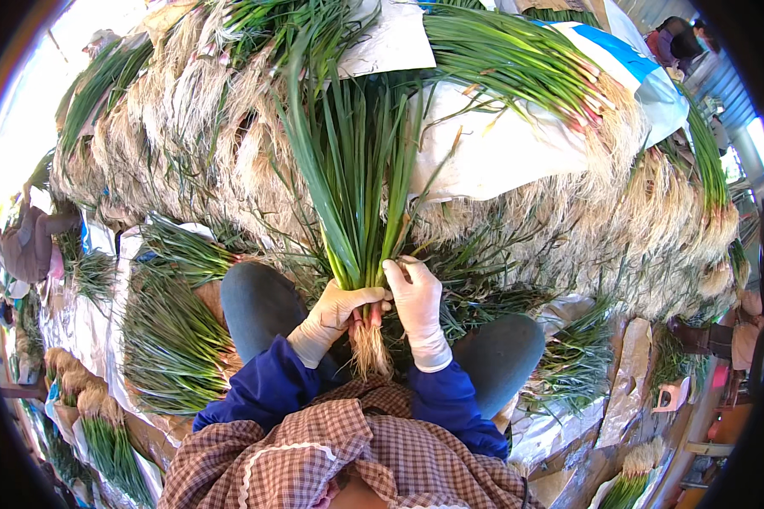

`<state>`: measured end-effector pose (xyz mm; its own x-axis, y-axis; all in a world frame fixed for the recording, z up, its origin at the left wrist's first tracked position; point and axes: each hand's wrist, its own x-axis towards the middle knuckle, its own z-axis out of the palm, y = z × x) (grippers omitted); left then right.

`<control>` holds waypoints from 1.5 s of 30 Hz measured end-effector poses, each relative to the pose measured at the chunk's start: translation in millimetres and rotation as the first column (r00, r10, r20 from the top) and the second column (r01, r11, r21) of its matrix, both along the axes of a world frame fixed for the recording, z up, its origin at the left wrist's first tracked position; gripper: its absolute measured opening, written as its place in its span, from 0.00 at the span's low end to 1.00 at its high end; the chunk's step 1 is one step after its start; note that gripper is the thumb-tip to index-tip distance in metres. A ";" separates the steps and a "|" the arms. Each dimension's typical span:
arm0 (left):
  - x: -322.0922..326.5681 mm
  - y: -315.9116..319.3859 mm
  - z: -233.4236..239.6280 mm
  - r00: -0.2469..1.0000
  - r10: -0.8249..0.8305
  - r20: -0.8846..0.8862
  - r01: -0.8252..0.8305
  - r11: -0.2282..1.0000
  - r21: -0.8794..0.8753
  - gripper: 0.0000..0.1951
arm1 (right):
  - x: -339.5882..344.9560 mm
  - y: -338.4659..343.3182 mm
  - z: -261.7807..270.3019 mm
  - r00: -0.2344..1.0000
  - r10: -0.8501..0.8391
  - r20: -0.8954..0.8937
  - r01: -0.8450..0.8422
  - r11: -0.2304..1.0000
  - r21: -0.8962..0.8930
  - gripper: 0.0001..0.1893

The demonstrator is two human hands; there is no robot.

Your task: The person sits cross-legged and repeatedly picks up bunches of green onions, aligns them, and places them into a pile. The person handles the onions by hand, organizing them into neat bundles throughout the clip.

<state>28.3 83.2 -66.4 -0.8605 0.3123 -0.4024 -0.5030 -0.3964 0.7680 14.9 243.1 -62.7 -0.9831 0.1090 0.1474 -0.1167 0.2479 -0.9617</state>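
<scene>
A bunch of green garlic (pixel 356 210) stands upright before me, its long flat leaves fanned away from my body. My gloved left hand (pixel 344 308) wraps the pale lower stalks, thumb across the front. Beneath that grip show reddish stem bases and a tuft of stringy roots (pixel 370 353). At the bunch's right side is my gloved right hand (pixel 414 296), its thumb and bent forefinger pinched together against the outer leaves. What exactly lies between those fingertips is partly hidden.
A high heap of root-fringed green garlic (pixel 229 146) spans the far side, partly under white sheeting (pixel 503 146). Loose trimmed leaves (pixel 484 286) lie between my knees and the heap. Bundles (pixel 172 337) rest at left, others (pixel 566 362) at right. Other people (pixel 28 242) sit nearby.
</scene>
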 end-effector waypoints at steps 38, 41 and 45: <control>-103.7 76.6 55.1 0.981 0.077 -0.177 0.022 0.868 0.496 0.11 | -80.0 120.4 134.7 0.805 0.059 -0.590 0.502 0.460 0.732 0.06; -96.6 83.6 41.6 0.989 0.037 -0.146 0.019 0.932 0.363 0.13 | -41.1 91.2 92.6 0.853 0.311 -0.419 0.131 0.650 0.748 0.08; -81.8 78.0 34.3 0.978 0.021 -0.207 0.037 0.961 0.273 0.08 | -58.5 66.0 59.4 0.989 -0.015 -0.144 0.066 0.932 0.357 0.10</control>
<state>-53.5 161.2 -32.2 -0.9126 0.3925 -0.1144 -0.3491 -0.6028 0.7174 -43.6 309.1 -3.4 -0.9465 0.0629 0.3167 -0.2232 0.5813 -0.7825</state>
